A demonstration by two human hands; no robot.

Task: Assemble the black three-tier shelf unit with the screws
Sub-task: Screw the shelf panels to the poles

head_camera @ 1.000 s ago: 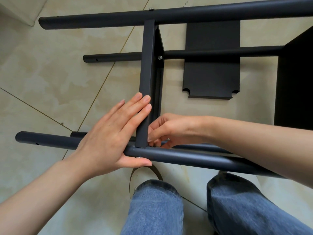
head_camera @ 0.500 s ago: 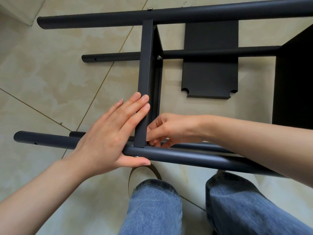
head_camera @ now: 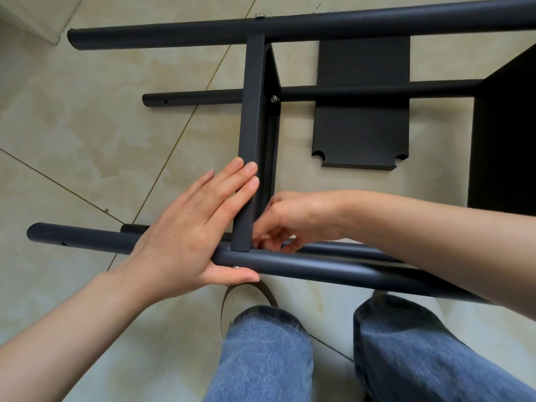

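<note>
Shelf (head_camera: 252, 140): left hand (head_camera: 188, 239) pressed flat against it, thumb under tube (head_camera: 319, 264); right hand (head_camera: 293, 219) fingers curled behind it, grasp unclear.

The left hand (head_camera: 188, 236) is laid flat, fingers straight, against the shelf panel (head_camera: 251, 140) and across the near tube (head_camera: 319, 266); the right hand (head_camera: 293, 219) is curled at the panel's inner corner, fingertips hidden; a loose panel (head_camera: 362, 134) lies on the tiled floor (head_camera: 87, 126).

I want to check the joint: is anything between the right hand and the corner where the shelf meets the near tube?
Nothing visible: the right hand already has its fingertips at the corner of shelf and near tube.
</note>
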